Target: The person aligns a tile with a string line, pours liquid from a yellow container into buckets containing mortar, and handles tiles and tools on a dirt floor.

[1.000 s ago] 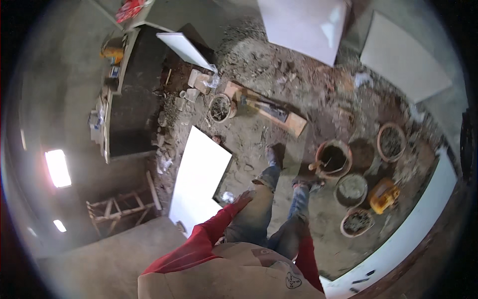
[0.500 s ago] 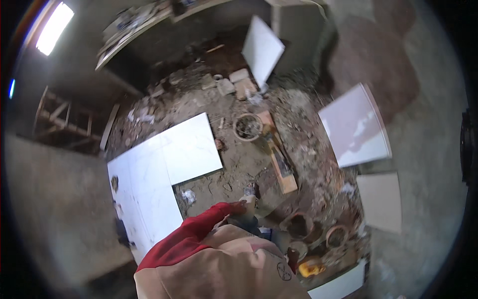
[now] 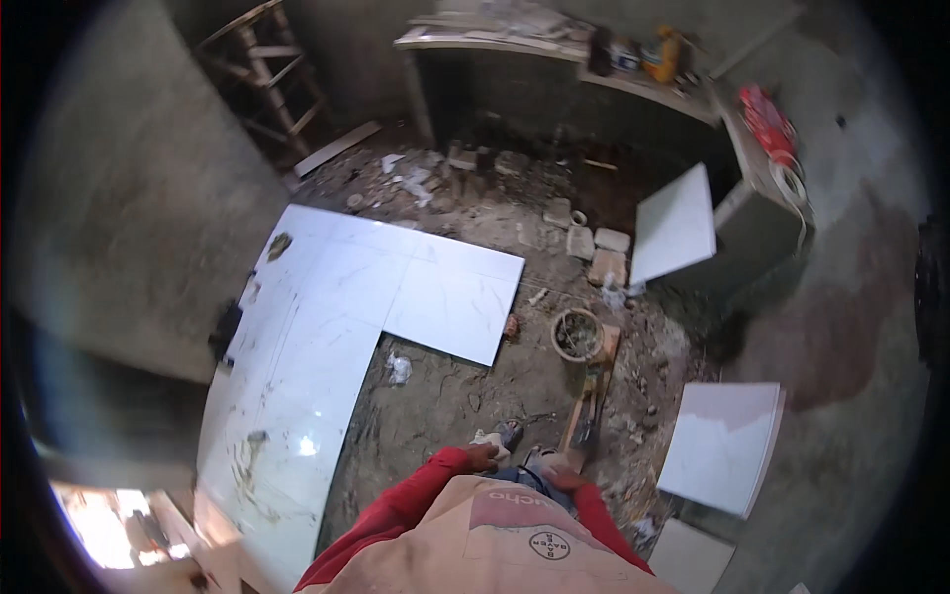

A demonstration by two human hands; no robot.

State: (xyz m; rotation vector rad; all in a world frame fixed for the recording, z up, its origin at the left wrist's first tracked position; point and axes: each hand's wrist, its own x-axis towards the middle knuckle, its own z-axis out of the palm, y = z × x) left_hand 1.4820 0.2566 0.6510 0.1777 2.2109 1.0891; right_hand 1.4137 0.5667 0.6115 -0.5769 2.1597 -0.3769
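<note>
My left hand point(image 3: 482, 457) is low in front of my body, close to my left foot point(image 3: 510, 434), at the end of a red sleeve. My right hand point(image 3: 565, 478) rests near my right knee and foot, beside the lower end of a wooden plank point(image 3: 574, 421). Both hands are small here and their fingers are not clear; nothing can be made out in either. White marbled floor tiles point(image 3: 341, 282) lie to the left in an L shape around bare dirt. A round bowl of mortar point(image 3: 577, 335) stands at the plank's far end, with a dark long tool point(image 3: 586, 421) along the plank.
Loose white tiles point(image 3: 720, 445) lie at the right, and another tile point(image 3: 678, 228) leans against a concrete counter point(image 3: 767, 213). Brick pieces point(image 3: 607, 265) and rubble lie beyond the bowl. A wooden ladder-like frame point(image 3: 280, 84) stands far left. Crumpled plastic point(image 3: 399, 368) lies by the tiles.
My view has turned to the right, bringing the far counter and a bright opening at lower left into sight. My right hand now shows. The pots and yellow object at lower right have left view.
</note>
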